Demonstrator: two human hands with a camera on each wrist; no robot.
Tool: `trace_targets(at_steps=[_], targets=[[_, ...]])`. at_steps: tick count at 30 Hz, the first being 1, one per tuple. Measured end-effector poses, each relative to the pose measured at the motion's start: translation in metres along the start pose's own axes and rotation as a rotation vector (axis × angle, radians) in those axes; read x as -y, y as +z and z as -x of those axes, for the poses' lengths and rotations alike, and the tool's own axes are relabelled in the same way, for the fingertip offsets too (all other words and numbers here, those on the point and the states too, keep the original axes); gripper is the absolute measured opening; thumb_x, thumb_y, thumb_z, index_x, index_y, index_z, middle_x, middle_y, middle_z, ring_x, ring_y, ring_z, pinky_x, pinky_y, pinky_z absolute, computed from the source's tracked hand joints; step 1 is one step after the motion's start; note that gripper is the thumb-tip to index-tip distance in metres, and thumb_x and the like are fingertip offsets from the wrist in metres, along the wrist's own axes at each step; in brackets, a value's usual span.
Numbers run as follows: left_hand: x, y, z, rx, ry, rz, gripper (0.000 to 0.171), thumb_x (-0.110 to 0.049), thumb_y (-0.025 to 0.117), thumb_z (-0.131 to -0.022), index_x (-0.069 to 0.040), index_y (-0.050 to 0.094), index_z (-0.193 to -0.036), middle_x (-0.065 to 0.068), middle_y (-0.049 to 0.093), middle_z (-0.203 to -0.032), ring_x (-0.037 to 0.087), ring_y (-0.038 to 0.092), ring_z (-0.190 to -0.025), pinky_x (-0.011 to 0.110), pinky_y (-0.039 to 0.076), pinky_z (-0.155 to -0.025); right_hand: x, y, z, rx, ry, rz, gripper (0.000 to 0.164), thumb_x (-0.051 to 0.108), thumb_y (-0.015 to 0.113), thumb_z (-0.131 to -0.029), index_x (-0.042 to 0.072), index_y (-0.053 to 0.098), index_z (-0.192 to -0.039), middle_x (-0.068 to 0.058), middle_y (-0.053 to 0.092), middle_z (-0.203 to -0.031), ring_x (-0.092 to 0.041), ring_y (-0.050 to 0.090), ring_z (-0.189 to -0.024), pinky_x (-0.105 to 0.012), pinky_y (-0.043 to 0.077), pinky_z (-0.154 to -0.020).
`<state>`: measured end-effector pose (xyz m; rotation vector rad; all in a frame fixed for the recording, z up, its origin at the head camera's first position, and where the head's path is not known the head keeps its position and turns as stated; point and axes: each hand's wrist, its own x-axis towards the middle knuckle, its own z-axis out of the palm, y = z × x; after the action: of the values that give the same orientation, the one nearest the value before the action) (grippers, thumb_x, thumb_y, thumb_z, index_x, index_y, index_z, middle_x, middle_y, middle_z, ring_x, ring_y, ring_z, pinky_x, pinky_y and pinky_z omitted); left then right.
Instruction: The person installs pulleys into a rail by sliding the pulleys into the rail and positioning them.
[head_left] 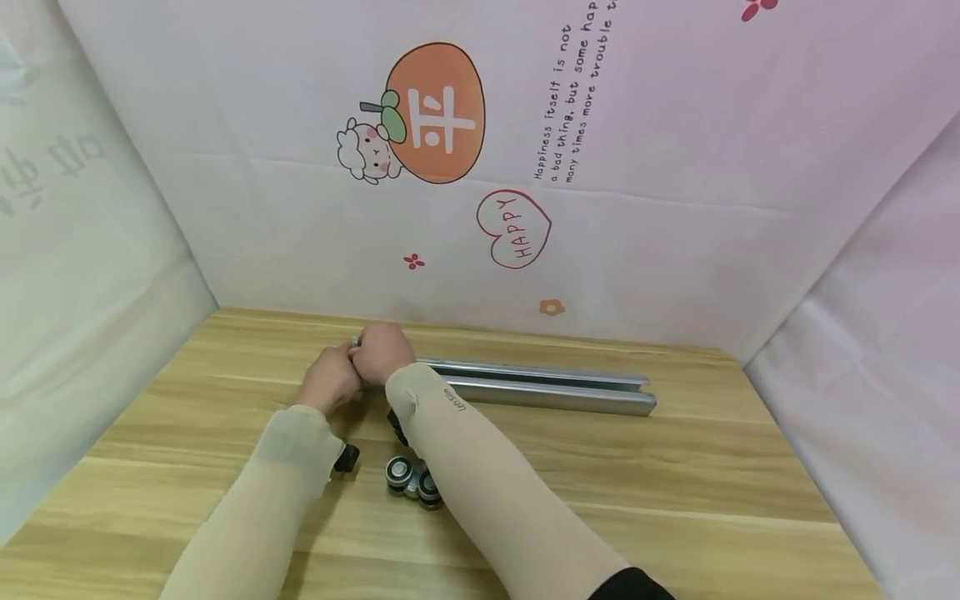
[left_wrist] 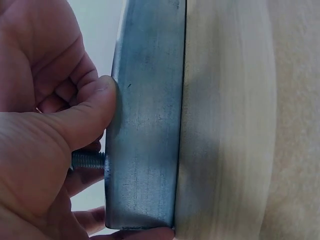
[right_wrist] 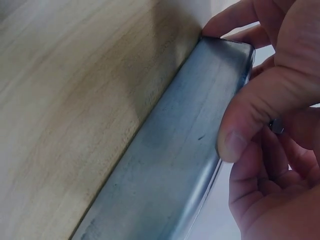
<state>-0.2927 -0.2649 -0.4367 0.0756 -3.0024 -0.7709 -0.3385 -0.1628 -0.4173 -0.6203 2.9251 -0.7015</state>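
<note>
A grey metal rail (head_left: 555,393), a channel with a slot along its top, lies on the wooden table. My left hand (head_left: 330,379) grips its left end, the thumb (left_wrist: 97,107) against the near side and fingertips around the end. A threaded bolt (left_wrist: 89,160) sticks out at the rail's top edge, close to that end, between the hands. Crossing over the rail, my right hand (head_left: 382,352) has its fingers (right_wrist: 247,175) curled right beside the bolt and the rail's rim; I cannot tell whether they pinch the bolt.
Nearer to me on the table (head_left: 675,500) sits a roller trolley (head_left: 400,472) with black-and-silver wheels, partly covered by my right forearm. A printed white cloth (head_left: 645,267) rises behind the table's back edge, and further cloth hangs at both sides.
</note>
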Motion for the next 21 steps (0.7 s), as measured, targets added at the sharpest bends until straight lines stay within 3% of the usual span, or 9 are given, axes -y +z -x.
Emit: trace_targets(at_steps=[6, 13, 21], targets=[[-0.0024, 0.0, 0.0012, 0.012, -0.012, -0.014, 0.028, -0.006, 0.047, -0.094, 0.007, 0.06, -0.115, 0.023, 0.064, -0.093, 0.033, 0.057, -0.078, 0.047, 0.051, -0.073, -0.0015, 0.0031, -0.0016, -0.007, -0.004, -0.008, 0.032, 0.032, 0.063, -0.098, 0.016, 0.066, -0.071, 0.006, 0.06, -0.067, -0.012, 0.054, -0.063, -0.024, 0.046, -0.059], [-0.0016, 0.0009, -0.0011, 0.002, 0.009, -0.045, 0.024, -0.005, 0.048, -0.094, 0.006, 0.062, -0.11, 0.025, 0.066, -0.095, 0.033, 0.058, -0.078, 0.048, 0.052, -0.075, 0.0002, -0.0011, 0.0018, 0.004, 0.008, -0.029, 0.028, 0.031, 0.063, -0.099, 0.016, 0.068, -0.075, 0.006, 0.061, -0.069, -0.012, 0.053, -0.063, -0.024, 0.046, -0.059], [-0.0014, -0.0004, -0.0003, 0.008, -0.009, -0.015, 0.023, -0.006, 0.048, -0.095, 0.005, 0.062, -0.109, 0.024, 0.065, -0.095, 0.032, 0.057, -0.079, 0.047, 0.051, -0.075, 0.0012, -0.0055, 0.0043, 0.014, -0.007, -0.031, 0.029, 0.031, 0.063, -0.099, 0.017, 0.069, -0.075, 0.007, 0.062, -0.072, -0.011, 0.055, -0.066, -0.023, 0.045, -0.06]])
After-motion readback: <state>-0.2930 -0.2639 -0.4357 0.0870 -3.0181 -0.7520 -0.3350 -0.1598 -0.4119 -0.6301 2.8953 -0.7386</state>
